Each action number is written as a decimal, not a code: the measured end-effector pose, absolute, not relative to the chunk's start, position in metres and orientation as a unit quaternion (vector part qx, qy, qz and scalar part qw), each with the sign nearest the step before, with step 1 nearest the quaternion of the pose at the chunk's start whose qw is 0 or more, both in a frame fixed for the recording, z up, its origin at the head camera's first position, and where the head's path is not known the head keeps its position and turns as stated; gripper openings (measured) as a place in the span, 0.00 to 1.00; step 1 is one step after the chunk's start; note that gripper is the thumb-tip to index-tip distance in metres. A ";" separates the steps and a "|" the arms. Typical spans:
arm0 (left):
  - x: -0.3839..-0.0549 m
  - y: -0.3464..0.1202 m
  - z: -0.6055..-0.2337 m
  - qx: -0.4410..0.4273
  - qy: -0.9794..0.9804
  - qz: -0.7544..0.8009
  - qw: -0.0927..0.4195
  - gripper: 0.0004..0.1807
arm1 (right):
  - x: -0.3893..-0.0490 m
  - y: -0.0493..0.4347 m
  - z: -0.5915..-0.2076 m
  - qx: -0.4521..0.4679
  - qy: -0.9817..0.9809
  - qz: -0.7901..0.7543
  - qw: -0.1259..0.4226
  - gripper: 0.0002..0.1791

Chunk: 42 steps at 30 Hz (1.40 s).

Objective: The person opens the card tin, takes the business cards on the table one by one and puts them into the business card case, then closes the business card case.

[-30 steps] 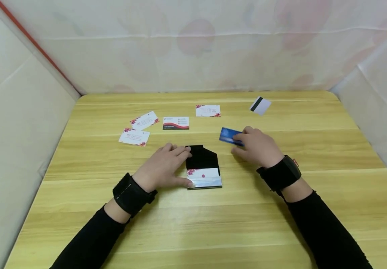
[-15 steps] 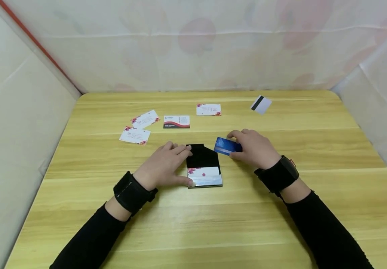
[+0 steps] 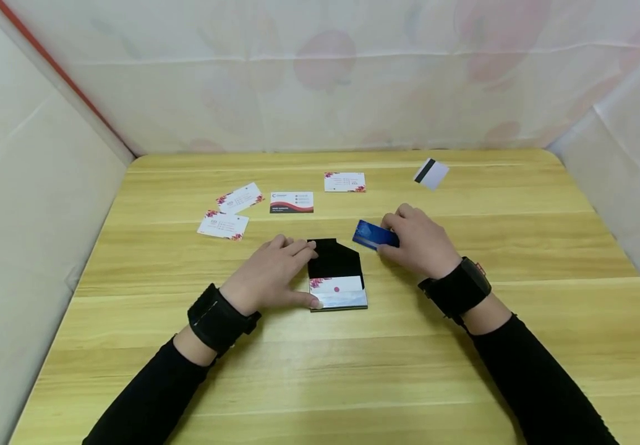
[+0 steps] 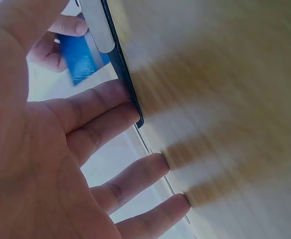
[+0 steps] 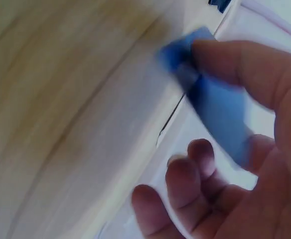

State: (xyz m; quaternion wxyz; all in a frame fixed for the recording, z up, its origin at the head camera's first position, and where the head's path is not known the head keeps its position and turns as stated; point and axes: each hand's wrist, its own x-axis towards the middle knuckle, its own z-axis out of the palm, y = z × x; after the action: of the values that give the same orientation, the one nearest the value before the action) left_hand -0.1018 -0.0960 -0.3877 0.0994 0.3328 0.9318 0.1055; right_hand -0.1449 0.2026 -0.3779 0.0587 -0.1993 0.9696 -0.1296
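Note:
A black card holder [image 3: 333, 259] lies with its flap folded back. In its front part sits a white card with pink flowers [image 3: 320, 284]. My left hand [image 3: 275, 275] rests along the holder's left side, thumb at the near corner and fingertips at the flap. In the left wrist view its fingers [image 4: 130, 184] are fairly straight and touch the holder's edge. To the right, my right hand [image 3: 422, 241] pinches a blue bank card [image 3: 372, 235] between thumb and fingers, above the table near the flap. The right wrist view shows this blue card [image 5: 220, 109] blurred and tilted.
Two flowered business cards [image 3: 222, 225] overlap at the left. Behind the holder lie a red-and-black business card [image 3: 292, 203] and another flowered card [image 3: 344, 182]. A white card with a black stripe [image 3: 432, 173] is at the back right of the wooden table [image 3: 320, 377].
The right hand has picked the blue card up off the table, drawn it slightly left, and tilted it. My left hand and the card holder have stayed put.

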 end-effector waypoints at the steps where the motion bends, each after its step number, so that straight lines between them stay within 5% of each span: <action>1: -0.102 -0.096 -0.388 0.333 0.932 0.106 0.099 0.52 | -0.144 0.201 -0.378 -0.208 0.968 -0.131 0.048 0.12; 3: -0.102 -0.096 -0.387 0.333 0.932 0.106 0.098 0.51 | -0.143 0.198 -0.379 -0.231 0.963 -0.137 0.035 0.06; 9: -0.101 -0.096 -0.387 0.335 0.931 0.108 0.099 0.52 | -0.133 0.183 -0.380 -0.310 0.938 -0.154 0.028 0.09; 19: -0.103 -0.096 -0.382 0.335 0.932 0.093 0.102 0.52 | -0.127 0.178 -0.377 -0.335 0.924 -0.150 0.108 0.21; 26: -0.103 -0.095 -0.385 0.334 0.931 0.096 0.108 0.52 | -0.126 0.179 -0.377 -0.343 0.920 -0.150 0.118 0.18; 35: -0.103 -0.096 -0.385 0.333 0.932 0.103 0.102 0.52 | -0.126 0.175 -0.376 -0.333 0.925 -0.151 0.104 0.34; 42: -0.104 -0.096 -0.386 0.332 0.932 0.098 0.107 0.53 | -0.124 0.173 -0.376 -0.371 0.912 -0.166 0.054 0.18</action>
State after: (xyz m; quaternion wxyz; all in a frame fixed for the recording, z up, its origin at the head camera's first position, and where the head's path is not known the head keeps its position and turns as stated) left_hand -0.1038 -0.0960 -0.3860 0.1074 0.3319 0.9321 0.0977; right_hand -0.1244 0.1726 -0.3763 0.0538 -0.3706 0.9123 -0.1659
